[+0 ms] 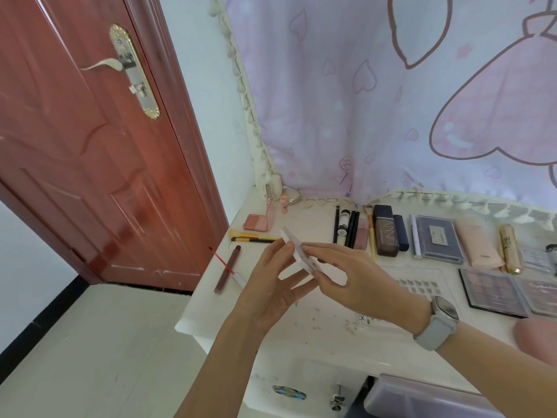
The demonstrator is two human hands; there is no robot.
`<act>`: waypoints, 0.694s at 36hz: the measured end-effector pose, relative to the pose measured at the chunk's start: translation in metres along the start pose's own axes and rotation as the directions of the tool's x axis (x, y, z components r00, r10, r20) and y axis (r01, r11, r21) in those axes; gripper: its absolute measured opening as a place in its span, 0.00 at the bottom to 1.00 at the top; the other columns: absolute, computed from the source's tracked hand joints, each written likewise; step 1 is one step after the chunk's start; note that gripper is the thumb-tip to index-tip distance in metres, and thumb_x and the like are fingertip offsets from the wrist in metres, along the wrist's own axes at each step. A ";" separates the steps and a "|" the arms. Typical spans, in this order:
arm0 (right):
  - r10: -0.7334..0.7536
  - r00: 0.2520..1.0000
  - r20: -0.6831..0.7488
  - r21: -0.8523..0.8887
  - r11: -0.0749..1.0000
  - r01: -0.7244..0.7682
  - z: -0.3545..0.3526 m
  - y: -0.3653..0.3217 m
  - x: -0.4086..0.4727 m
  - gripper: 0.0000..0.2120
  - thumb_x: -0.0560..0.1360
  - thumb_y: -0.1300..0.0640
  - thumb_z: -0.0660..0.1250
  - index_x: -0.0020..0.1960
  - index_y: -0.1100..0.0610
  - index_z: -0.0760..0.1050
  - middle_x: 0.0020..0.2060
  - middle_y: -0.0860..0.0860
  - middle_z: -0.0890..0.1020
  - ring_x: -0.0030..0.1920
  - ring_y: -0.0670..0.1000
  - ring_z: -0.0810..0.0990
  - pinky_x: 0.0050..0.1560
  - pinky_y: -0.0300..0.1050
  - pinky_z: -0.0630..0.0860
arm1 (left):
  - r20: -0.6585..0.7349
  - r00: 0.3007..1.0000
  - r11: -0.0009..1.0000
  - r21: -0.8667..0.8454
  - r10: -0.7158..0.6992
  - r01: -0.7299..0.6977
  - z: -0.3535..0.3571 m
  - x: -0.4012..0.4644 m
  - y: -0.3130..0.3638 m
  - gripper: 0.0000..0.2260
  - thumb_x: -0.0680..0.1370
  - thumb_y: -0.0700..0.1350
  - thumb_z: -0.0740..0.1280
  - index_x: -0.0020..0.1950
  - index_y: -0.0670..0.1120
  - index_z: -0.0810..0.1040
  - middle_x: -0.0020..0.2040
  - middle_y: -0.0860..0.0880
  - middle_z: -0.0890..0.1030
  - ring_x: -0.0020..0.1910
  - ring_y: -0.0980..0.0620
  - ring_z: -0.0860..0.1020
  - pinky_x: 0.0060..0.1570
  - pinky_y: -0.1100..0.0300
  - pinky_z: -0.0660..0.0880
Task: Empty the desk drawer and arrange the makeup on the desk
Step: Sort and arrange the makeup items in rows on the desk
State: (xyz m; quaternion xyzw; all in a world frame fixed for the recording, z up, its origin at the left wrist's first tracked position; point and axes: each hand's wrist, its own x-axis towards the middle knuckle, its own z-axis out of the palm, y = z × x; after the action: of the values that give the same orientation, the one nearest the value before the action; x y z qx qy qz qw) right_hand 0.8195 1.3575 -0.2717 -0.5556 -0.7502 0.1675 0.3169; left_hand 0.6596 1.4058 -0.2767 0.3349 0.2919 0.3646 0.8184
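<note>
A thin white compact (297,248) is held tilted above the white desk (325,321). My right hand (349,274), with a grey watch on the wrist, grips its lower end between thumb and fingers. My left hand (271,279) has straight, spread fingers, and its fingertips touch the compact's left edge. Makeup lies in a row along the back of the desk: black pencils (346,224), a dark foundation bottle (385,230), a blue-grey palette (441,239), a pink tube (479,244) and a gold tube (509,248). The drawer (422,396) shows at the bottom right.
At the left of the desk lie a pink blush (256,222), yellow brushes (254,237) and a dark red lip pencil (227,270). Eyeshadow palettes (494,292) lie at the right. A red door (90,140) stands left of the desk, a pink curtain (391,86) behind.
</note>
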 end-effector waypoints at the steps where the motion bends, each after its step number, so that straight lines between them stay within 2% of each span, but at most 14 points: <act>1: -0.001 1.000 0.007 -0.034 0.999 0.002 0.000 0.000 0.000 0.21 0.76 0.57 0.64 0.69 0.51 0.69 0.65 0.44 0.74 0.64 0.42 0.72 0.65 0.42 0.70 | -0.013 1.000 1.000 0.005 0.002 -0.002 0.001 0.000 0.000 0.33 0.64 0.51 0.73 0.66 0.44 0.71 0.62 0.40 0.76 0.56 0.39 0.79 0.45 0.50 0.79; 5: -0.013 0.999 0.037 -0.090 0.996 0.017 0.000 -0.003 0.001 0.20 0.77 0.56 0.62 0.68 0.51 0.69 0.62 0.45 0.76 0.59 0.46 0.76 0.60 0.45 0.74 | -0.054 0.999 1.000 -0.010 0.004 -0.005 0.000 0.000 -0.004 0.27 0.66 0.50 0.73 0.63 0.45 0.72 0.61 0.40 0.77 0.54 0.40 0.80 0.44 0.49 0.79; 12: 0.013 0.995 0.096 -0.132 0.991 -0.001 0.001 -0.006 0.004 0.20 0.77 0.55 0.61 0.69 0.50 0.68 0.60 0.44 0.77 0.56 0.46 0.77 0.57 0.44 0.74 | -0.099 0.995 0.999 -0.041 -0.008 0.003 -0.002 -0.001 -0.009 0.25 0.67 0.50 0.73 0.61 0.44 0.73 0.55 0.42 0.80 0.52 0.40 0.81 0.44 0.49 0.78; 20: 0.014 0.996 0.091 -0.172 0.985 0.002 0.003 -0.006 0.005 0.20 0.76 0.53 0.61 0.67 0.49 0.69 0.57 0.43 0.79 0.52 0.44 0.78 0.54 0.41 0.75 | -0.126 0.991 0.994 -0.100 -0.054 0.041 -0.004 0.000 -0.012 0.27 0.67 0.50 0.73 0.64 0.44 0.73 0.59 0.41 0.78 0.54 0.39 0.79 0.44 0.47 0.79; 22: 0.010 0.998 0.067 -0.210 0.978 0.004 0.003 -0.005 0.007 0.19 0.76 0.54 0.60 0.66 0.49 0.70 0.53 0.43 0.80 0.49 0.46 0.79 0.50 0.43 0.76 | -0.127 0.989 0.989 -0.133 -0.082 0.065 -0.005 0.001 -0.014 0.22 0.68 0.50 0.72 0.59 0.43 0.77 0.56 0.41 0.79 0.52 0.40 0.80 0.46 0.46 0.79; 25: 0.047 0.999 0.022 -0.209 0.977 -0.041 -0.003 0.000 0.014 0.15 0.75 0.56 0.58 0.60 0.51 0.74 0.45 0.46 0.82 0.41 0.50 0.80 0.44 0.48 0.78 | -0.165 0.977 0.978 -0.178 -0.138 0.108 -0.003 0.000 -0.016 0.12 0.65 0.50 0.72 0.42 0.43 0.85 0.44 0.41 0.82 0.43 0.41 0.81 0.47 0.46 0.79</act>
State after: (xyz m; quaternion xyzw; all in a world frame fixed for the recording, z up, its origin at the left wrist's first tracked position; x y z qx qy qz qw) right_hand 0.8188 1.3701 -0.2653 -0.5999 -0.7553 0.1025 0.2430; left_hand 0.6635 1.3989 -0.2908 0.2125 0.3515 0.3645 0.8357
